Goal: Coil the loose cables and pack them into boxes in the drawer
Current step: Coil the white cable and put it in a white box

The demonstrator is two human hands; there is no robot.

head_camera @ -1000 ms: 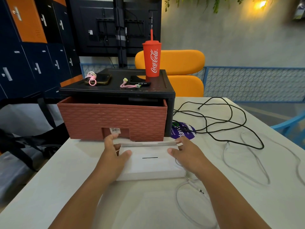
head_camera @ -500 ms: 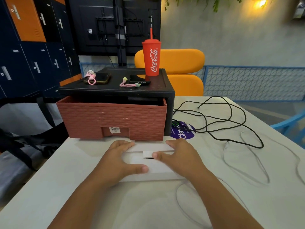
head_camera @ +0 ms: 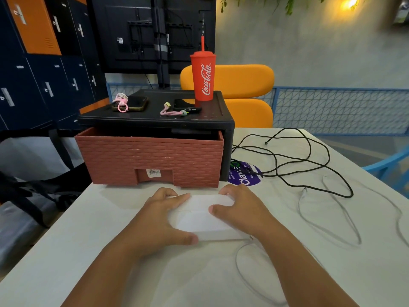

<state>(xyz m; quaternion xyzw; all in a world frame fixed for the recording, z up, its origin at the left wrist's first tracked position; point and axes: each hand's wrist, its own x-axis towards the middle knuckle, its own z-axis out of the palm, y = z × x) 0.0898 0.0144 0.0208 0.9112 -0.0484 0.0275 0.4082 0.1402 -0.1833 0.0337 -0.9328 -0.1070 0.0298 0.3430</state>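
While left hand (head_camera: 162,219) and right hand (head_camera: 242,210) grip white box (head_camera: 199,221) on table (head_camera: 106,222), contents hidden; brick-pattern drawer (head_camera: 150,156) ajar, inside unseen.

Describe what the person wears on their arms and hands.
Nothing worn is visible. The left hand and right hand are ungloved and ringless. Both forearms are bare down to the frame's bottom edge: no sleeves, watch or bracelet. The nails look short and unpainted.

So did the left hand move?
Yes. The left hand slid right, onto the top of the box, and its fingertips pulled back from the drawer.
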